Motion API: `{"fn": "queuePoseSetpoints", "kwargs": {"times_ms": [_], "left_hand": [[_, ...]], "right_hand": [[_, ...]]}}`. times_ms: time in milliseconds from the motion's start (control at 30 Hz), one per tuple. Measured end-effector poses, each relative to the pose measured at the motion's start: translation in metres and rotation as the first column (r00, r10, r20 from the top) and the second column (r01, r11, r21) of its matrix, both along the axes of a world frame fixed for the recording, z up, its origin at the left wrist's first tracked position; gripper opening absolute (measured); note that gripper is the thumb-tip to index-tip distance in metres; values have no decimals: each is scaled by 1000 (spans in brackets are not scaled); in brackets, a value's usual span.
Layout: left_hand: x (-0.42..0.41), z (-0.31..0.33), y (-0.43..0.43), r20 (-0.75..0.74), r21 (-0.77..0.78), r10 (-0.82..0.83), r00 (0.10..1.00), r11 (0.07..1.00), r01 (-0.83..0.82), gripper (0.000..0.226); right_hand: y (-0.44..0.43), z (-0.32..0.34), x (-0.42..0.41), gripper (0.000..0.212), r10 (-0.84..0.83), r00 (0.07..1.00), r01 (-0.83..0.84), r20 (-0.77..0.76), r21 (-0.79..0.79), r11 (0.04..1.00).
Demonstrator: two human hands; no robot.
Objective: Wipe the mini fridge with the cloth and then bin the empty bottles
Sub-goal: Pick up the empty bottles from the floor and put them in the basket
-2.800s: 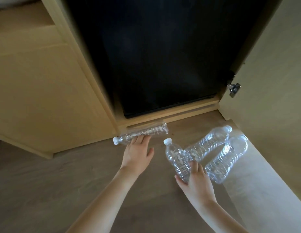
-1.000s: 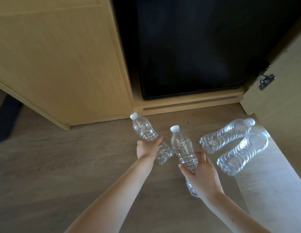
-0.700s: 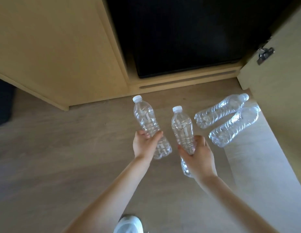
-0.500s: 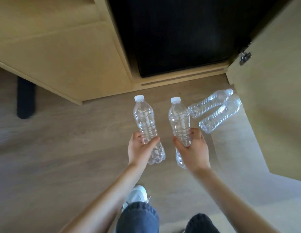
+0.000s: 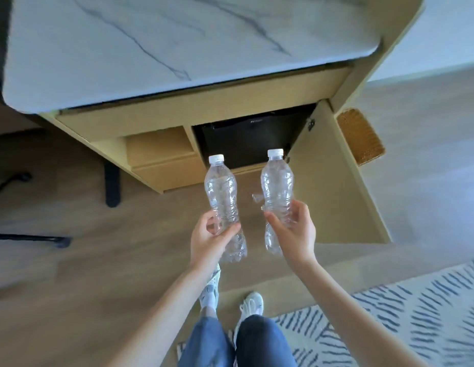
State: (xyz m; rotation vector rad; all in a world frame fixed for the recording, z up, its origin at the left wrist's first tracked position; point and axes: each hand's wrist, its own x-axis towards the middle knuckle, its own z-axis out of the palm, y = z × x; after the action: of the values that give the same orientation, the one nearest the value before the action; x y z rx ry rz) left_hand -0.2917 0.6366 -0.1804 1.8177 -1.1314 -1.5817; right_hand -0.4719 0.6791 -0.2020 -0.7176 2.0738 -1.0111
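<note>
My left hand (image 5: pixel 208 241) grips a clear empty bottle (image 5: pixel 221 192) with a white cap, held upright above the floor. In my right hand (image 5: pixel 294 229) is a second clear empty bottle (image 5: pixel 277 181), also upright. Both are held in front of the black mini fridge (image 5: pixel 246 140), which sits in the wooden cabinet under a marble top (image 5: pixel 151 43). A bit of another clear bottle (image 5: pixel 256 197) shows on the floor between the two held ones; the rest is hidden. No cloth is in view.
The cabinet door (image 5: pixel 333 186) stands open to the right. A woven basket (image 5: pixel 360 136) stands right of the cabinet. Black chair legs (image 5: pixel 112 184) are at the left. A striped rug (image 5: pixel 405 319) lies bottom right. My legs and white shoes (image 5: pixel 251 303) are below.
I have risen from a crouch with both bottles lifted high off the floor. The view now looks down on the marble top, and the two bottles on the floor are mostly hidden.
</note>
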Motion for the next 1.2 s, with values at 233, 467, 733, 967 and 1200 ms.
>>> {"fn": "queuePoseSetpoints", "kwargs": {"times_ms": [233,467,733,967,1200], "left_hand": [[-12,171,29,-65,-257,-97,993,963,77,60],[-24,231,36,-31,-474,-326,945,837,274,63],[-32,249,7,-13,-517,-580,814,701,491,61],[-54,257,-7,-22,-502,-770,638,560,659,62],[-91,255,38,-70,-487,-909,411,391,781,66]], "right_hand": [[47,180,-12,54,-50,999,53,20,-235,971],[80,235,-11,53,-133,989,149,68,-465,873],[95,252,3,58,-420,907,334,-29,-556,761],[132,264,20,57,-629,777,505,-5,-592,628],[201,265,36,70,-806,591,666,-23,-550,504]]}}
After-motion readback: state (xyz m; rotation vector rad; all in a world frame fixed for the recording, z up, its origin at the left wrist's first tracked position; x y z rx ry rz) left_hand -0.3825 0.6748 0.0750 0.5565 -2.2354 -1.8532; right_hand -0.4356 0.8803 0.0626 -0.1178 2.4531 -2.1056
